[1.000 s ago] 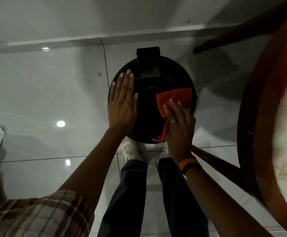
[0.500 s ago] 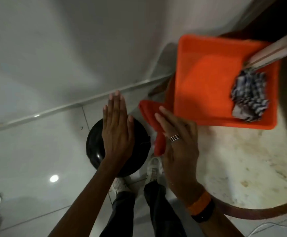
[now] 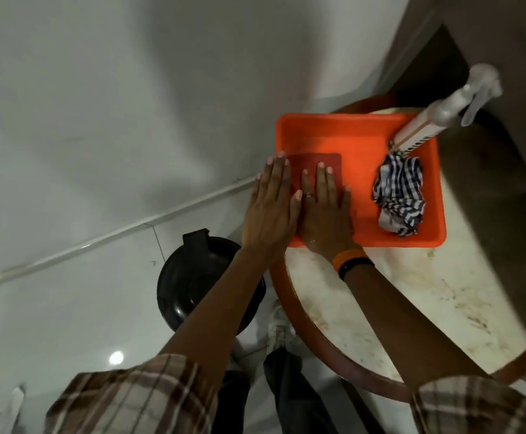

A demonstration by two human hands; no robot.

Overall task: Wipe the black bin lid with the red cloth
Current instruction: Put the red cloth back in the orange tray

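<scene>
- Glossy white floor tiles (image 3: 67, 308) fill the left side, with a round marble-topped table (image 3: 412, 308) in a wooden rim on the right.
- red cloth (image 3: 318, 166) lies flat in the left half of the orange tray (image 3: 365, 145), which sits on the table at about 12 o'clock from the person.
- right hand (image 3: 325, 211) is pressed flat on the cloth, fingers spread and straight, palm down, not gripping anything. It has a ring on one finger and an orange and a black band at the wrist.
- left hand (image 3: 269, 211) is flat and open too, fingers together, right alongside the right hand at its 9 o'clock, over the tray's left edge. Holding nothing.
- black bin lid (image 3: 189, 283) is down on the floor at 7 o'clock from the tray, closed on the bin, partly hidden by the left forearm and well apart from the cloth.
- checked blue-and-white rag (image 3: 399, 195) is crumpled in the tray at 3 o'clock from the cloth.
- spray bottle (image 3: 437, 120) leans out of the tray's far right corner, nozzle toward 1 o'clock.
- plaid sleeves, dark trousers and a white shoe (image 3: 282, 327) show at the bottom.
</scene>
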